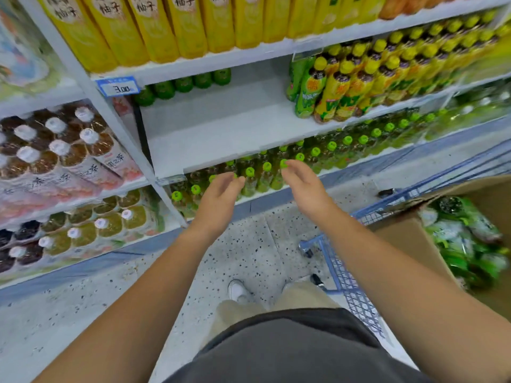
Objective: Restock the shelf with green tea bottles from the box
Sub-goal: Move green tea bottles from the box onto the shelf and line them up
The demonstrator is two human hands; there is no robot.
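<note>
A white shelf stands in front of me, its board mostly bare. A short row of green tea bottles lines its back left. At the right, a cardboard box holds green-wrapped bottles. My left hand and my right hand hang side by side in front of the shelf's front edge. Each has loosely curved fingers and holds nothing. Both hands are apart from the shelf board and from the box.
Yellow-capped bottles fill the right of the same shelf. Green-capped bottles sit on the shelf below, yellow cartons above. A blue wire cart carries the box at my right. Brown tea bottles fill the left bay.
</note>
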